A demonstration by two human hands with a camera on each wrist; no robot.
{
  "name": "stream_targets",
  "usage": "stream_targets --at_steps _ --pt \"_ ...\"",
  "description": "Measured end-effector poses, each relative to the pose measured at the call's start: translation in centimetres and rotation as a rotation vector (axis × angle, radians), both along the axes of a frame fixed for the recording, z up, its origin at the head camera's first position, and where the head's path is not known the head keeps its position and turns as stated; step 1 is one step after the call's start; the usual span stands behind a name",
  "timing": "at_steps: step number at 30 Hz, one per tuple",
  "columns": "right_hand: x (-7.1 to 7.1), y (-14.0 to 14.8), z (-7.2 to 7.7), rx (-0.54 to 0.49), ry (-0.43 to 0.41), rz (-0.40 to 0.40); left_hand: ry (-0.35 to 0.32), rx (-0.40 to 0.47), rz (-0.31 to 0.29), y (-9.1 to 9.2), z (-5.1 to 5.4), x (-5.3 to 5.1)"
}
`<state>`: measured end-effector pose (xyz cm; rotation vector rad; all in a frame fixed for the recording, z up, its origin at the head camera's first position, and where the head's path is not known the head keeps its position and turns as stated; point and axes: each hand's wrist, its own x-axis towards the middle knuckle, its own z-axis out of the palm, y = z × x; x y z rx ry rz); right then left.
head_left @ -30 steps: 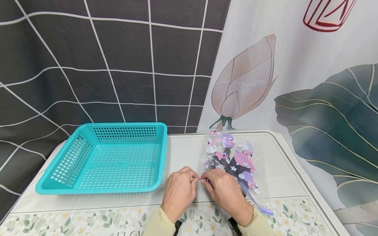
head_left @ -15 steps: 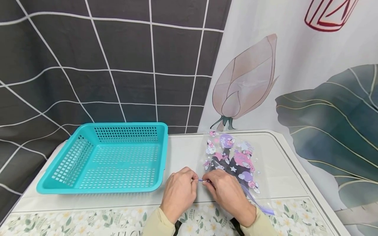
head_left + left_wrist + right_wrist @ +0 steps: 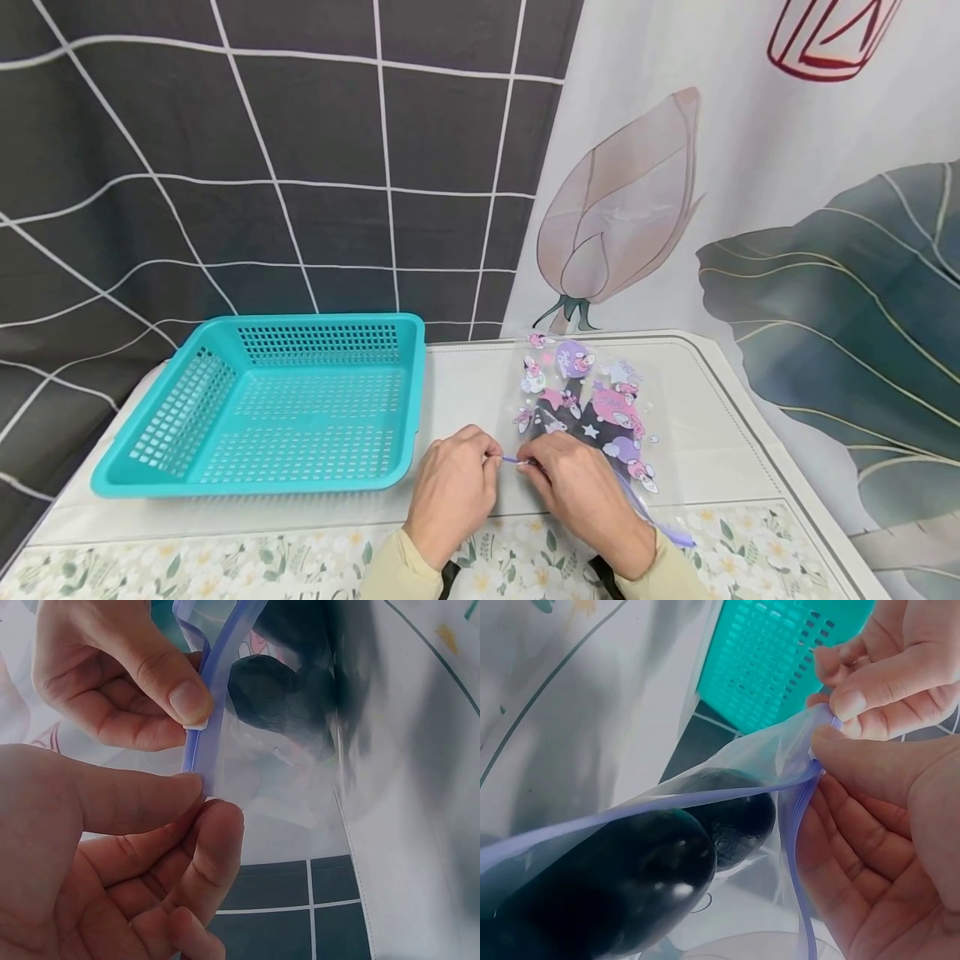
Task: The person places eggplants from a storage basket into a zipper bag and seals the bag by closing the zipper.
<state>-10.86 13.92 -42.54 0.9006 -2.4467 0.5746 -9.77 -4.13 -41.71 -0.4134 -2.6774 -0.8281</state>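
A clear zip bag [image 3: 618, 404] printed with pink and purple cartoon figures lies on the table in the head view. Dark, glossy, round-ended things [image 3: 637, 877] are inside it; their kind cannot be made out. Along its mouth runs a purple zip [image 3: 802, 900], its two strips apart beyond the right hand. My left hand [image 3: 453, 479] pinches the zip's end at the bag's corner between thumb and forefinger. Just beside it, my right hand [image 3: 581, 483] pinches the small white slider [image 3: 196, 727] with thumb and fingers. A short joined stretch of zip shows between the hands.
A turquoise plastic basket [image 3: 255, 486] with slotted walls stands left of the hands. The table carries a pale cover with a flowered border [image 3: 225, 562]. Behind it hang a dark gridded cloth [image 3: 322, 125] and a white printed curtain [image 3: 735, 150].
My right hand has drawn slightly to the right, away from the left, so a little more purple zip shows between them. The left hand stays nearly in place.
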Motion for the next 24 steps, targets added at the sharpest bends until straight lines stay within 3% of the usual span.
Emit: stream_targets --at_steps 10,24 --pt "0.3 0.5 0.0 0.015 -0.058 -0.03 0.005 -0.003 -0.008 0.1 0.2 0.2" --pt "0.5 1.1 0.0 0.028 -0.053 -0.05 0.005 0.001 -0.029 -0.1 0.5 0.3"
